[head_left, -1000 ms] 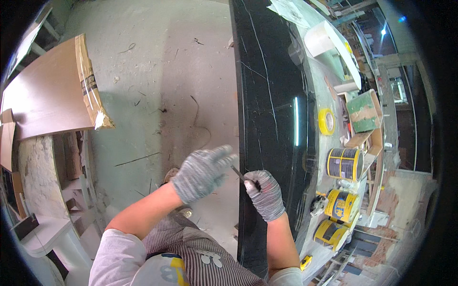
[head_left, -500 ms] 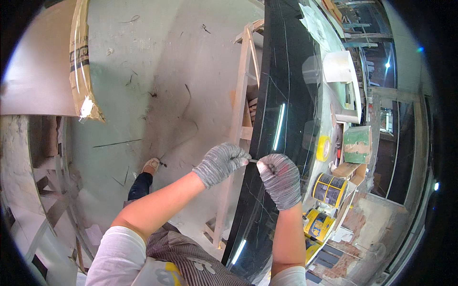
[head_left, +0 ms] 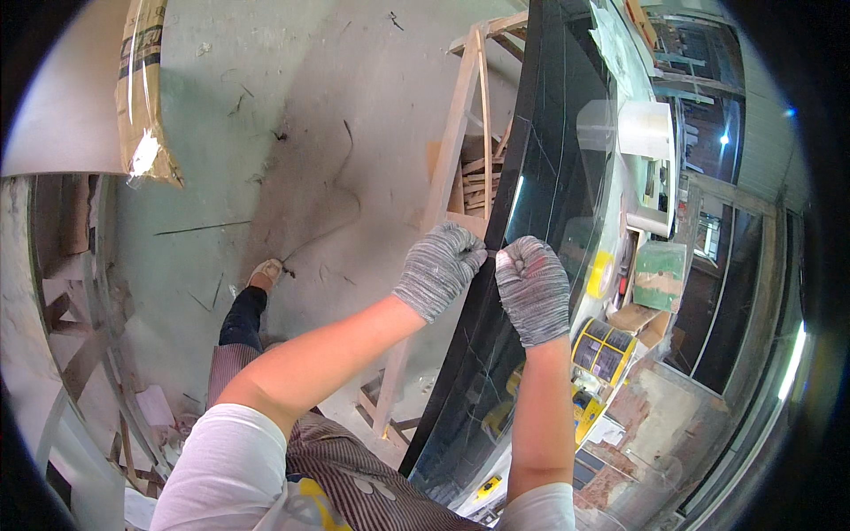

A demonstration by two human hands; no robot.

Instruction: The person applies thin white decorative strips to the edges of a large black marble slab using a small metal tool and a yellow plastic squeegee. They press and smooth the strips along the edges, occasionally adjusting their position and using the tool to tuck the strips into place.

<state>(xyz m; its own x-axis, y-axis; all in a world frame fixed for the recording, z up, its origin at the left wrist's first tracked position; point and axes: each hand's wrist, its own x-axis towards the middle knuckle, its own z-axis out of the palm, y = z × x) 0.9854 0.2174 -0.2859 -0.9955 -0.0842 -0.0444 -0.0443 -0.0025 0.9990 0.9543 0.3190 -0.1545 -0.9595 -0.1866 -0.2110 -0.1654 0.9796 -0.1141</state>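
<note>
Both my hands wear grey knitted gloves and meet just over the long edge of a black, white-veined slab. My left hand is closed, thumb and forefinger pinched at the fingertips. Close on its right, my right hand is curled, its thumb and forefinger also pressed together. A thin pale strip spans the small gap between the two pinches; its ends are hidden in the gloves, and its kind cannot be made out.
A wooden frame with stacked wood pieces stands beside the slab. To the right are a yellow tape roll, a green box and a dark-and-yellow can. A taped cardboard edge juts in at upper left.
Both hands have moved up the picture along the slab's edge, still pinching the strip, and the gap between them looks slightly smaller. The view has shifted a little.
</note>
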